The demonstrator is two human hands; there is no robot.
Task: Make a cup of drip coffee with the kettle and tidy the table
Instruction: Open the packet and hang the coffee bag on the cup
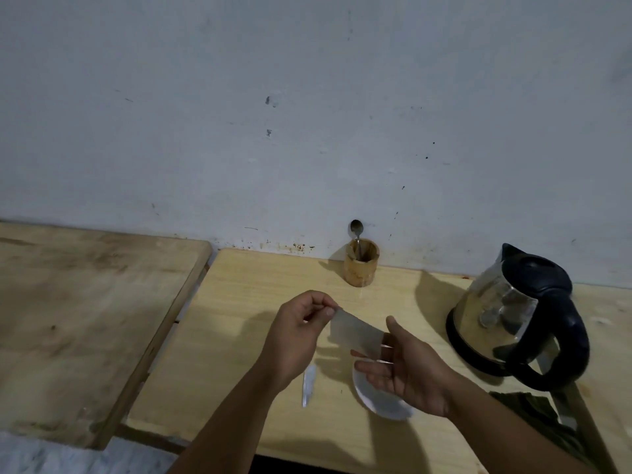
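left hand (301, 331) pinches sachet (355, 331); right hand (403, 374) supports

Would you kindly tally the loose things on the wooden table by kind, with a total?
Kettle: 1
Wooden cup: 1
Spoon, standing in that cup: 1
White saucer: 1
Torn strip on the table: 1
Pale sachet, held above the table, pinched by the left hand: 1
Total: 6

We note bare desk (260, 289) left of the wooden cup (361, 266); the kettle (516, 316) blocks the right side.
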